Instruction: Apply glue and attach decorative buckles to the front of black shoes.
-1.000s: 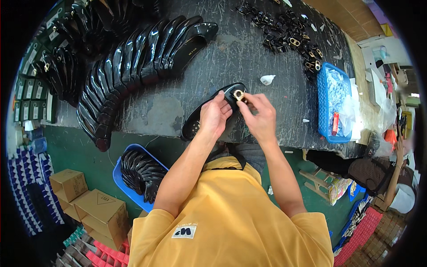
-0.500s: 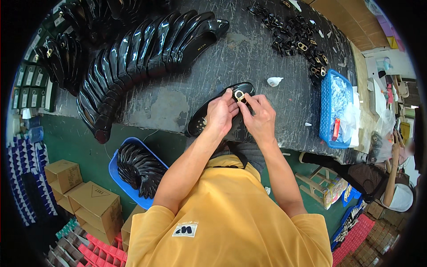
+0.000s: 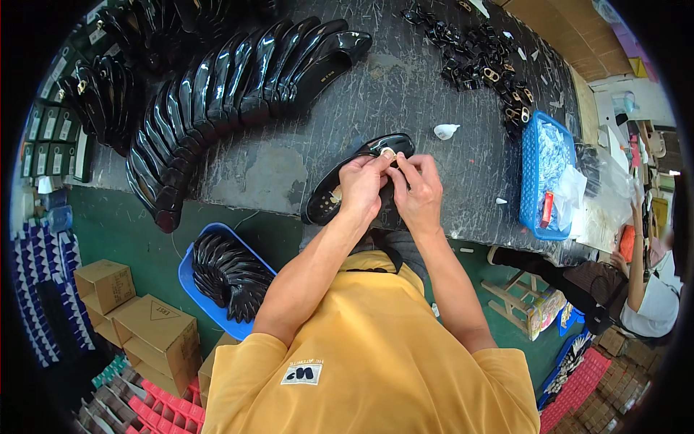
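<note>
A glossy black shoe lies on the dark worktable at its near edge, toe pointing away to the right. Over its toe end my left hand and my right hand meet. Both pinch a small gold ring-shaped buckle, which their fingertips partly cover. Whether the buckle touches the shoe I cannot tell. Pale specks show inside the shoe beside my left wrist. Just beyond my hands lies a small white cup-shaped piece.
A long curved row of black shoes stands left. Black straps with gold buckles are heaped at the far right, near a blue basket. A blue tub of black shoes sits below left. Another person is at the right.
My left hand has shifted right, and its fingers now cover more of the buckle. The right hand has barely moved. At the right, the other person has changed posture, with something orange-red now showing there.
</note>
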The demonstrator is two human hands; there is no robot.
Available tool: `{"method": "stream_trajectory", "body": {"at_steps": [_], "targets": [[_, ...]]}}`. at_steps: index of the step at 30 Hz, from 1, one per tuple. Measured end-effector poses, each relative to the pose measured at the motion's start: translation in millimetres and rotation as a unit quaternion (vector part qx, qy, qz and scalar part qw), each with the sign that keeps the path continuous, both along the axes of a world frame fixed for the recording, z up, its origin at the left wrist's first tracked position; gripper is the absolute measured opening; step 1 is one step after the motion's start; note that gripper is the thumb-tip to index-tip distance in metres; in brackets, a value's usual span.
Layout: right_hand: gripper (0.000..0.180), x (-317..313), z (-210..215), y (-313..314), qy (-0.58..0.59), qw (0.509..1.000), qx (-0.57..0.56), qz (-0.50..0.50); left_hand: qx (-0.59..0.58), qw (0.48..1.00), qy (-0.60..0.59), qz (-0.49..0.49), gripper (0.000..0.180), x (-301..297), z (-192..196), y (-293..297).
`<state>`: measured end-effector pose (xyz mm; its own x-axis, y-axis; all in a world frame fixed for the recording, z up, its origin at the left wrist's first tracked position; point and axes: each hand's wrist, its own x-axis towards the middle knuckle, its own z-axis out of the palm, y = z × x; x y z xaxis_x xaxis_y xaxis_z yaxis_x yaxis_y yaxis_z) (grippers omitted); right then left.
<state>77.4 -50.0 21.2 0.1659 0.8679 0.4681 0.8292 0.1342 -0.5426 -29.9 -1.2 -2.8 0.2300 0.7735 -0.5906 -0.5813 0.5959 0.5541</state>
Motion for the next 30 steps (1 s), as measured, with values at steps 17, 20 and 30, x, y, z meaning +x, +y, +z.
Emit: {"method": "stream_trajectory", "body": {"at_steps": [17,20,30], "targets": [[0.036,25.3,-6.4,25.1,0.311,0.907,-0.285,0.015,0.095,0.978,0.185,-0.001,0.014,5.2,-2.1,-8.4],[0.045,28.6,-16.0,29.6,0.248,0.930,-0.269,0.043,0.058,0.990,0.130,0.021,0.011,2.5,-6.5,-5.7],[0.050,36.7,-28.8,23.6,0.490,0.859,-0.151,0.003,0.379,0.768,0.429,-0.287,0.030,-103.7,75.3,-11.8]]}}
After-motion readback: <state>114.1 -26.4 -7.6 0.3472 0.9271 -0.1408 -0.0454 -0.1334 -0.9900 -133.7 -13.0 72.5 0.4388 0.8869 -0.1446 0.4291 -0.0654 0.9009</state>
